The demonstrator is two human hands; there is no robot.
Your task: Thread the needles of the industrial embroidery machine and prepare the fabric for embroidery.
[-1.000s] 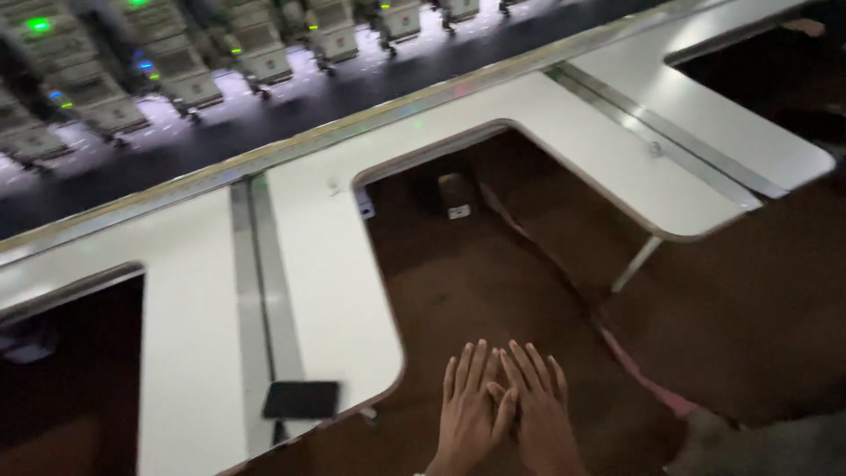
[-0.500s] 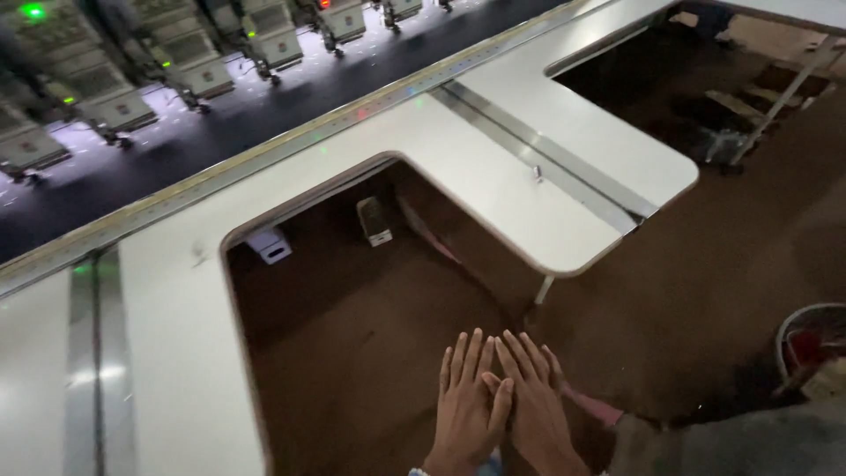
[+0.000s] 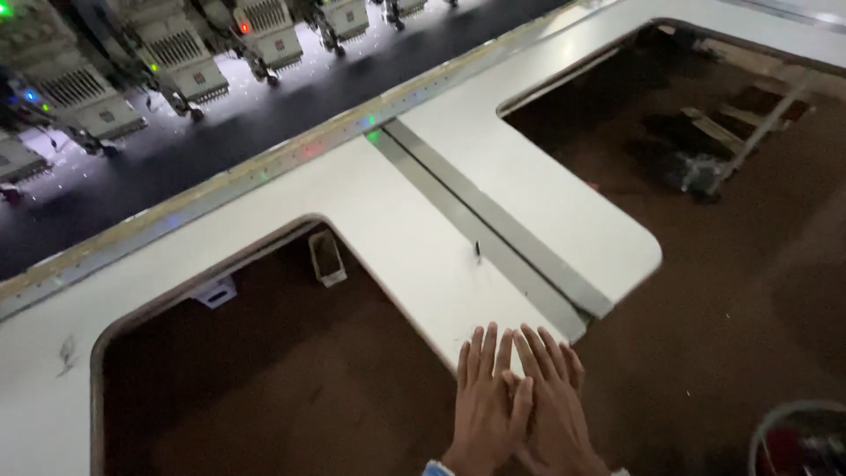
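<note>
Two big things fill my view: a white surface [image 3: 414, 256] with rounded cut-outs and a grey strip [image 3: 493, 234] along it, and the brown floor [image 3: 264, 388] below. Beyond it stands a row of embroidery heads [image 3: 176, 57]. My left hand [image 3: 485, 410] and right hand [image 3: 551, 410] are flat, fingers spread, touching side by side, fingertips over the surface's edge, holding nothing.
</note>
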